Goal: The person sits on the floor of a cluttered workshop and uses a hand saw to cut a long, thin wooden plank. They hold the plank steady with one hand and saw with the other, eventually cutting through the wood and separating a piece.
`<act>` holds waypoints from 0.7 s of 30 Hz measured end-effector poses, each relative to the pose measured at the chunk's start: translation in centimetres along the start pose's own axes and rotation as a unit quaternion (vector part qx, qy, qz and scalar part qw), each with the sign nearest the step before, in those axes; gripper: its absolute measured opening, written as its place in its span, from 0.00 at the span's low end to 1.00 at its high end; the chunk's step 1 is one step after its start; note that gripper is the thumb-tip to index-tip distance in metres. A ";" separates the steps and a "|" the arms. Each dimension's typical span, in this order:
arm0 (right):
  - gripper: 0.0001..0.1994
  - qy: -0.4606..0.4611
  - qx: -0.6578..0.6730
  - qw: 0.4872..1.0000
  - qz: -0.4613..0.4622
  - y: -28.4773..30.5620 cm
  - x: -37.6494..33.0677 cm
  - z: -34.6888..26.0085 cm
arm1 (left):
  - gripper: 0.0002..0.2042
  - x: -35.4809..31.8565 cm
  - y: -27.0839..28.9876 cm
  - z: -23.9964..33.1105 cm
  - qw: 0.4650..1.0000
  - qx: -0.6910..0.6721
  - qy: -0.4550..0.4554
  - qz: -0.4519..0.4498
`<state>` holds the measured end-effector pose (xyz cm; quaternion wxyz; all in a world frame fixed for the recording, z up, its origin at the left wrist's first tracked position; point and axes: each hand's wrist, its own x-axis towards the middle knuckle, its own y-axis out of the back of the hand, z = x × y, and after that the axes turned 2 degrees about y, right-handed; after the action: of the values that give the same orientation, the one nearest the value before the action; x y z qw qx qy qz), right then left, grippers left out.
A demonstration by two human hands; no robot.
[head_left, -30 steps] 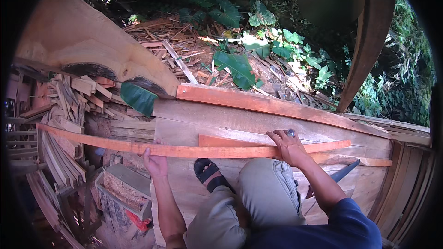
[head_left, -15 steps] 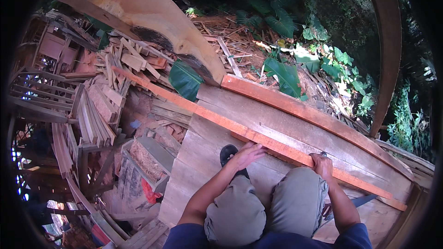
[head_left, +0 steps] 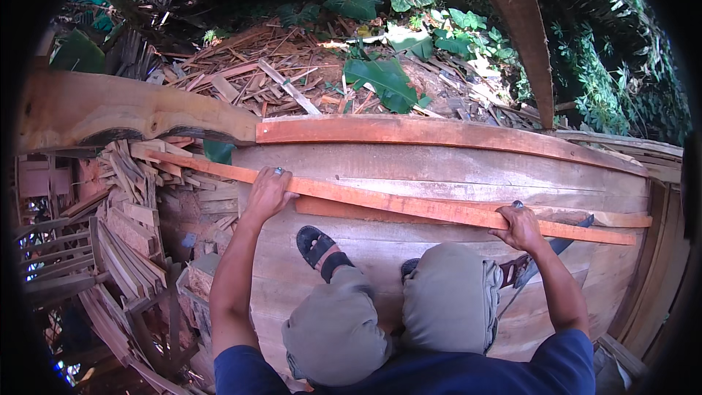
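Observation:
A long, narrow reddish wooden batten (head_left: pixel 409 205) stretches across in front of my knees, its left end reaching out past the plank platform (head_left: pixel 431 164). My left hand (head_left: pixel 269 192) is closed around it toward the left, thumb on the near side. Farther right, my right hand (head_left: pixel 521 227) grips the same batten, fingers over its far edge. Below the batten lies a shorter reddish board (head_left: pixel 344 209), partly covered by it. Another board end (head_left: pixel 614 218) shows behind its right end. A handsaw (head_left: pixel 557 246) lies beside my right forearm, its blade partly under the batten.
A reddish edge board (head_left: pixel 424 132) borders the platform's far side, joining a thick rough timber (head_left: pixel 131 106) at the left. An upright post (head_left: pixel 523 29) rises at the far right. Stacked offcuts (head_left: pixel 131 175) lie lower left; scrap wood (head_left: pixel 248 66) and plants are beyond.
My left hand has moved left along the batten and closed around it; earlier its fingers were stretched out beside it. My right hand still grips the batten. The view has turned.

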<state>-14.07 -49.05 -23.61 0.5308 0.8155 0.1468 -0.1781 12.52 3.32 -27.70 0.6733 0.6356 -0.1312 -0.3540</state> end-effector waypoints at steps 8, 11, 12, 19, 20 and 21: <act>0.21 -0.114 -0.094 0.986 0.082 0.8 -2.8 9.4 | 0.19 5.2 -2.2 9.9 0.993 -0.040 -0.106 -0.007; 0.20 -0.167 -0.105 0.978 0.060 0.6 -2.7 11.7 | 0.19 6.3 -3.1 12.1 0.989 -0.039 -0.144 0.003; 0.20 -0.172 -0.113 0.977 0.052 0.2 -2.8 12.5 | 0.19 6.3 -3.1 12.7 0.988 -0.043 -0.147 -0.008; 0.22 -0.187 -0.010 0.945 0.268 -3.9 -4.3 11.6 | 0.20 5.1 -4.0 13.1 0.990 -0.059 -0.123 -0.042; 0.21 -0.226 -0.001 0.923 0.311 -4.8 -5.6 10.6 | 0.20 5.0 -4.1 13.1 0.991 -0.068 -0.112 -0.040; 0.21 -0.261 0.007 0.898 0.354 -5.9 -7.1 9.6 | 0.20 4.7 -4.3 13.0 0.991 -0.074 -0.106 -0.040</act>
<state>-24.20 -55.89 -28.86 0.5720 0.7418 -0.2964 -0.1860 6.40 -9.42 -30.98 0.6861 0.5480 -0.1498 -0.4545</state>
